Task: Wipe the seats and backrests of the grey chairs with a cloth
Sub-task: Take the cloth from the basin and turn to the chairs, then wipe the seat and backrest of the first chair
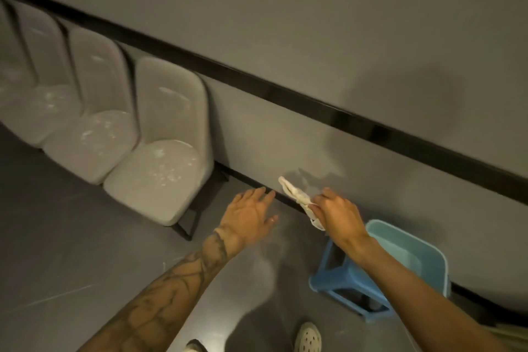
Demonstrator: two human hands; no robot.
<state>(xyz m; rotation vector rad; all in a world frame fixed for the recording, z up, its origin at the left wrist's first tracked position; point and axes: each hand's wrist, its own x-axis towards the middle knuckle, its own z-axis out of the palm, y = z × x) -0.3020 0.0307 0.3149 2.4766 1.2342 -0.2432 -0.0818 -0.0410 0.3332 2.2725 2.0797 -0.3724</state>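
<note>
A row of several grey padded chairs stands against the wall at the left. The nearest chair has white specks on its seat, as does the chair behind it. My right hand grips a crumpled off-white cloth in the air, to the right of the nearest chair. With its fingers spread and holding nothing, my left hand hovers over the floor just beside that chair's front corner.
A light blue basin sits on a blue plastic stool by the wall at the right, under my right forearm. A black rail runs along the grey wall. Grey floor lies in front; my shoe shows at the bottom.
</note>
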